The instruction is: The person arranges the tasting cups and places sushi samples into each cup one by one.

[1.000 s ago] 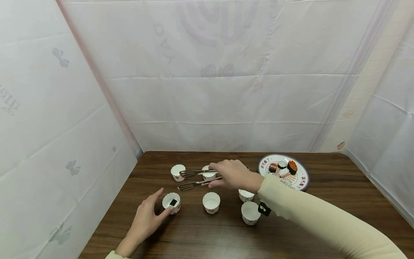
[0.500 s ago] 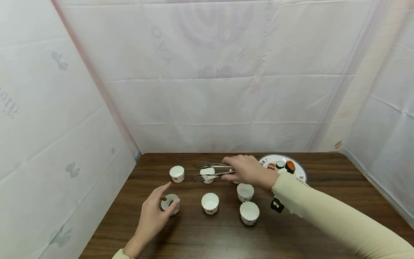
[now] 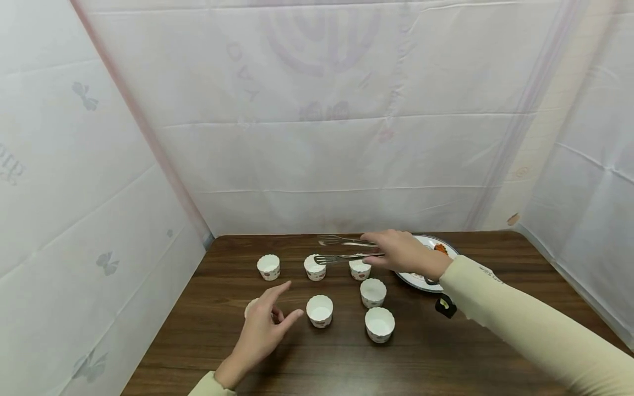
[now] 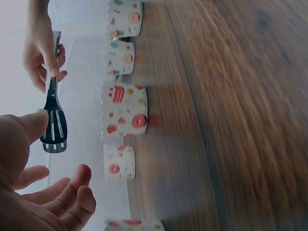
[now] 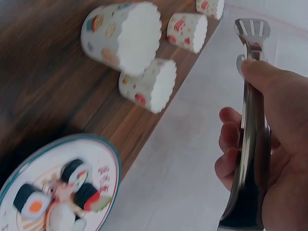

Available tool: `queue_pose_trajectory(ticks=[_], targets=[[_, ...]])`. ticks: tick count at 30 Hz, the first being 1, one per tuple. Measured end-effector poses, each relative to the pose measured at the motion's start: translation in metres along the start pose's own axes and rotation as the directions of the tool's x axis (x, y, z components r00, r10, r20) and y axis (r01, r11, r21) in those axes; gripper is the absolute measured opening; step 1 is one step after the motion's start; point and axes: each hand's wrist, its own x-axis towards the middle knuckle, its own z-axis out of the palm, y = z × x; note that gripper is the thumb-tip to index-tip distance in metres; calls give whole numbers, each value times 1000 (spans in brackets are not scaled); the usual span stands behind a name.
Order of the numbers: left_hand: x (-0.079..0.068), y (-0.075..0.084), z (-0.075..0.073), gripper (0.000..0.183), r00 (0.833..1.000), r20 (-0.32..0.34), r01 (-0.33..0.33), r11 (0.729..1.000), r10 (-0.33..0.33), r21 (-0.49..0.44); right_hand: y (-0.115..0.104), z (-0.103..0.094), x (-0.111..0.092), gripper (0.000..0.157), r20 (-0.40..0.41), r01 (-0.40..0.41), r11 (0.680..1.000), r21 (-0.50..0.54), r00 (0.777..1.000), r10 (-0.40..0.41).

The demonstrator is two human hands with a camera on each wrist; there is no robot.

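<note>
Tongs of shiny silver metal with slotted ends (image 5: 253,120) hang over the brown wood-grain tabletop (image 3: 307,368) toward its far edge, gripped by the right hand (image 3: 398,254); likely light, springy and slick, best pinched mid-arm. The left hand (image 3: 260,333) holds nothing, thumb and fingers apart.

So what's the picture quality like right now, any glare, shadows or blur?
Head view: soft sheen on the near tabletop; left wrist view: backdrop pale and hazy, wood grain soft; right wrist view: tabletop dark above the plate, with bright reflections along the tongs.
</note>
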Motion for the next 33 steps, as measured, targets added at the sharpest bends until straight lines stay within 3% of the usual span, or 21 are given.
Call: queue_pose_trajectory(ticks=[6,15,27,33], targets=[[5,3,11,65,995,82,59,998,-56,-38,20,-9,-8,58,59,-65,997,35,996,63],[8,5,23,67,976,195,108,993,-98,-41,50,-23,-24,60,67,-129,991,35,990,126],[9,5,31,63,971,232,71,997,-65,-18,84,-37,-46,51,34,-180,983,39,983,179],[9,5,34,62,970,233,60,998,-67,36,101,-45,-57,56,47,-241,970,-37,969,242]])
